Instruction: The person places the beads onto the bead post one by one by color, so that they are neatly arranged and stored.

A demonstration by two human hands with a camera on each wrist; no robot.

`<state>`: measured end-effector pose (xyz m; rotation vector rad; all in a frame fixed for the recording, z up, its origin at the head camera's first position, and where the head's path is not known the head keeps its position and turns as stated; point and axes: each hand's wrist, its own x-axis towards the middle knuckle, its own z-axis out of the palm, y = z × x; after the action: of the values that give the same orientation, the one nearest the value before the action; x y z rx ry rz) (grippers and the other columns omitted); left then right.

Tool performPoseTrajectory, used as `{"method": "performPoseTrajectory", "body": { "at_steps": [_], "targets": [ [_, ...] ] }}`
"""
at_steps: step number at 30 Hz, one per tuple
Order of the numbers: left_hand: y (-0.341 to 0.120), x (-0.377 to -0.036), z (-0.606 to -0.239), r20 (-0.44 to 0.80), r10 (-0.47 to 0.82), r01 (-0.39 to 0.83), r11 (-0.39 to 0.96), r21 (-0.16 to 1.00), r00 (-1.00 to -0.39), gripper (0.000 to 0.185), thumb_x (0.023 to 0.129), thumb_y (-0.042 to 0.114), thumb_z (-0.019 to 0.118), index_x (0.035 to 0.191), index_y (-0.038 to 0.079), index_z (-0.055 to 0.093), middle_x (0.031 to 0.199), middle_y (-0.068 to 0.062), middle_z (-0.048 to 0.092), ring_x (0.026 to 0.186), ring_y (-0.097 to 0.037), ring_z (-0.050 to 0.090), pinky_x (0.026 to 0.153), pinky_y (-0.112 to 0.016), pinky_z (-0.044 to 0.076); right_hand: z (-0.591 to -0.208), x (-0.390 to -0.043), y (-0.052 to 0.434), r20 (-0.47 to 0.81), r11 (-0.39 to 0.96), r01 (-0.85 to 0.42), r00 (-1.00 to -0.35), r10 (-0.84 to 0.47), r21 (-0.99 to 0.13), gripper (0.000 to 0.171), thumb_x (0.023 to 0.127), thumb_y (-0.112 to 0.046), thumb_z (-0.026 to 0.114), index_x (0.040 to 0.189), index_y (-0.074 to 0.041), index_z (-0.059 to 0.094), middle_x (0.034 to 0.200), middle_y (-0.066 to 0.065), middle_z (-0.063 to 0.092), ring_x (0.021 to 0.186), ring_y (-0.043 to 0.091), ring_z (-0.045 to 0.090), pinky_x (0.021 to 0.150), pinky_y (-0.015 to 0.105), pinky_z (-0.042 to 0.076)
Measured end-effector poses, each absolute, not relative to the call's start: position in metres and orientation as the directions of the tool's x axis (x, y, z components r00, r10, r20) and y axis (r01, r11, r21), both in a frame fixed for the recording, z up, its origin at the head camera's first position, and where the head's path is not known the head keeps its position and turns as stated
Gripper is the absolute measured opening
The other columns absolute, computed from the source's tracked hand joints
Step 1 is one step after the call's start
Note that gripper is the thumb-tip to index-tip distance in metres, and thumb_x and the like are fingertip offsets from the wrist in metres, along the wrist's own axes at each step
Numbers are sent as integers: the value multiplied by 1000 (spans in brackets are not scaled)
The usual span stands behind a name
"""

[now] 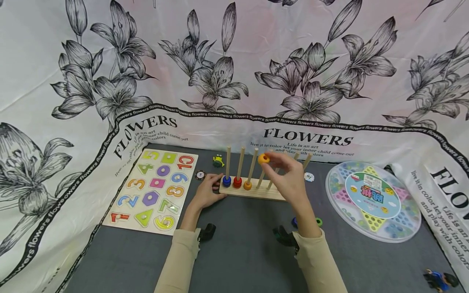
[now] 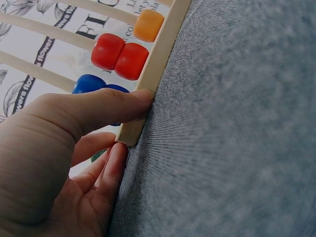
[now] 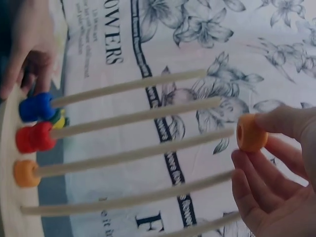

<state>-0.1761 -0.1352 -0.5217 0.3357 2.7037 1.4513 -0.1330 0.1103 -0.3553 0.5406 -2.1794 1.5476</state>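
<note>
A wooden peg stand [image 1: 265, 195] with upright pegs sits on the grey table. Blue beads [image 1: 226, 182] are stacked on its leftmost peg, red beads [image 2: 131, 61] on the second, and one orange bead [image 3: 26, 173] at the foot of the third. My left hand [image 1: 207, 193] grips the stand's left end, thumb on the front edge and fingers round the end. Between thumb and fingers, my right hand [image 1: 292, 182] pinches another orange bead [image 3: 255, 133] close to the third peg's top, apart from it in the right wrist view.
Left of the stand lies a number puzzle board [image 1: 172, 171]; a round game box [image 1: 335, 199] lies right. A frog toy [image 1: 218, 161] and poker chip [image 1: 200, 175] are behind the left hand. Green [image 1: 319, 222] and blue pieces lie partly hidden by the right forearm. A figurine [image 1: 439, 280] lies front right.
</note>
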Motion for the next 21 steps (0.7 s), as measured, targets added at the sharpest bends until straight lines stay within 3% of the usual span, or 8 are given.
{"method": "performPoseTrajectory", "body": {
  "at_steps": [5,10,15,21],
  "targets": [
    [-135,-176,-521,49,212,158,532,832,-976,73,80,6,82,145,2,49,133,-17,46,110,-28,59,94,-38,55,-360,-147,102,569,335,-538,-823,-7,-774,27,85,3,75,112,3,72,105,16,69,88,20,65,79,30,57],
    [-135,-175,-520,46,208,153,537,829,-977,72,80,7,82,144,2,50,133,-17,46,109,-30,59,92,-40,55,-357,-154,93,637,428,-584,-771,-24,-690,26,86,-2,75,112,1,72,103,14,69,92,25,65,77,38,57],
    [-135,-175,-520,49,214,159,534,830,-976,73,79,7,82,144,1,50,133,-18,46,109,-31,60,92,-40,55,-357,-157,87,689,509,-609,-723,-43,-608,24,85,-1,74,109,2,72,99,15,69,89,27,64,73,39,56],
    [-136,-176,-521,56,213,164,535,829,-976,73,79,7,83,144,1,50,132,-17,46,108,-30,60,92,-40,55,-354,-159,82,680,561,-587,-731,-56,-584,24,86,-1,73,110,3,71,100,17,68,87,29,66,70,38,59]
  ]
}}
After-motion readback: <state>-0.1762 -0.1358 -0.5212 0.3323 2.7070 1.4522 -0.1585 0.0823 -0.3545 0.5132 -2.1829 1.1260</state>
